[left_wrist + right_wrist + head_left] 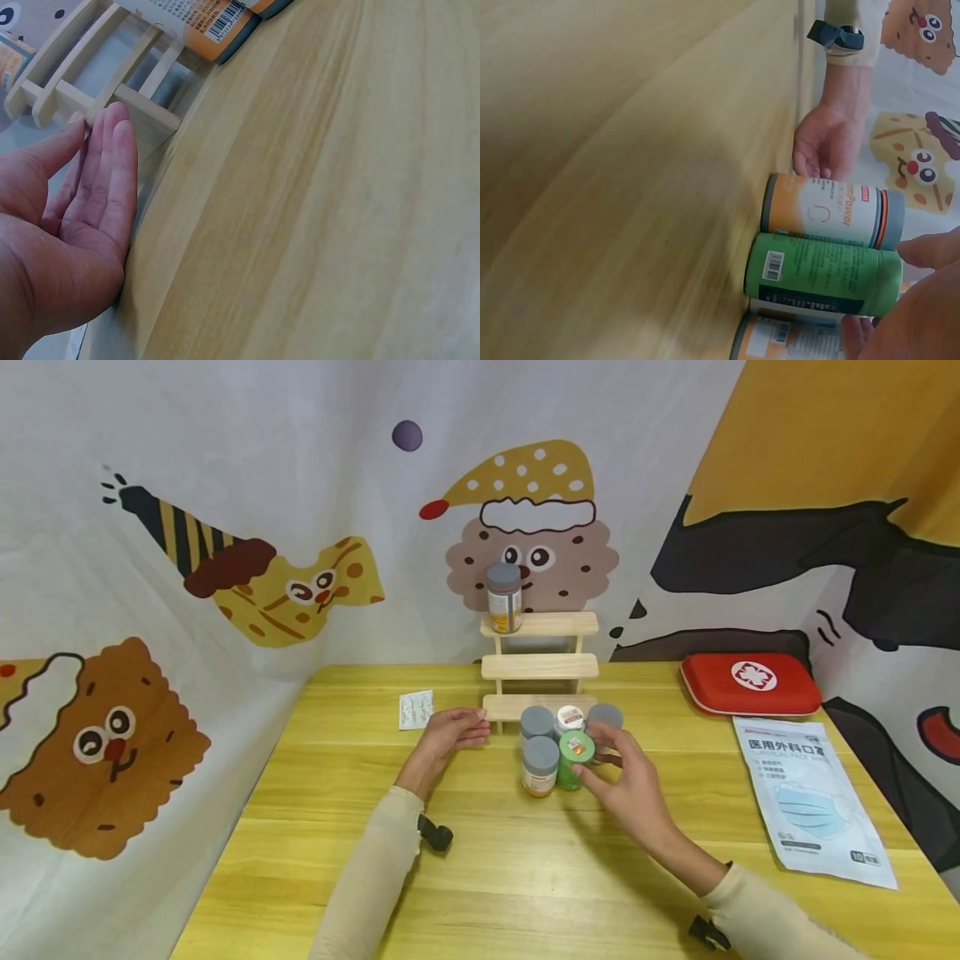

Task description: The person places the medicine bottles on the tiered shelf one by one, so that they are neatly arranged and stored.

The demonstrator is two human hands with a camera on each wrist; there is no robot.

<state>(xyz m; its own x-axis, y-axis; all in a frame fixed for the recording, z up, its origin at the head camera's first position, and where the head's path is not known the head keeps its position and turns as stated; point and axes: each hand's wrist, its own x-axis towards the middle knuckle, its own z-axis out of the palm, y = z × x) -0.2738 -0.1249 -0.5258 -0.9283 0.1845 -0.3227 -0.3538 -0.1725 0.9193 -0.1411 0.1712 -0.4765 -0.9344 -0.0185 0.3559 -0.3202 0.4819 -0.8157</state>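
A green pill bottle [577, 748] stands upright among several pill bottles at the front of a three-step wooden rack [539, 667]. My right hand [628, 781] holds it near the lid, thumb on one side and fingers on the other. Beside it, in the right wrist view, is an orange-and-white bottle [829, 210] with a grey lid. A white-lidded bottle [570, 718] stands behind. My left hand [450, 732] touches the left end of the rack's lowest step, its fingers nearly straight. On the top step stands another grey-lidded bottle [505, 598].
A small printed paper packet [416, 709] lies left of the rack. At the right are a red first-aid case [750, 684] and a surgical mask pack [816, 802]. A cartoon-print cloth [420, 543] hangs behind the wooden table [480, 885].
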